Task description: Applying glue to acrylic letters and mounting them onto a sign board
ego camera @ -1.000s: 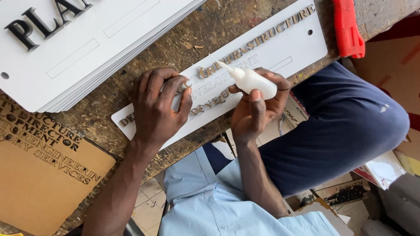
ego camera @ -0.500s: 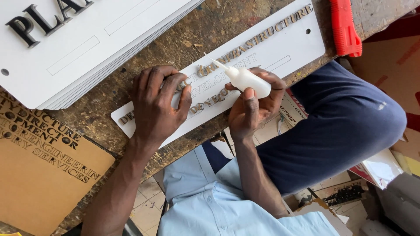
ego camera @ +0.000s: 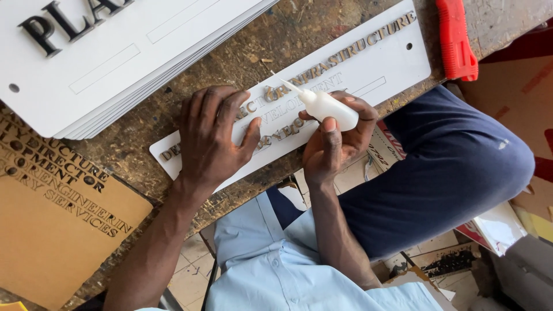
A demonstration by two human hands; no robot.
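Note:
A long white sign plate (ego camera: 368,63) with rows of raised metallic letters lies across the worn wooden bench (ego camera: 242,52). My left hand (ego camera: 213,138) presses flat on the plate's left part, fingers spread over the letters. My right hand (ego camera: 337,138) grips a small white glue bottle (ego camera: 325,105), tilted so its thin nozzle points up-left and touches the plate near the middle row of letters.
A stack of larger white sign plates (ego camera: 115,52) with black letters fills the bench's upper left. A red-handled tool (ego camera: 455,37) lies at the upper right. A brown card with cut-out letters (ego camera: 52,201) sits at the left. Papers and boxes (ego camera: 461,253) lie on the floor beside my knee.
The glue bottle's nozzle has shifted slightly along the lettering while my right hand turned a little. My left hand stayed pressed on the plate.

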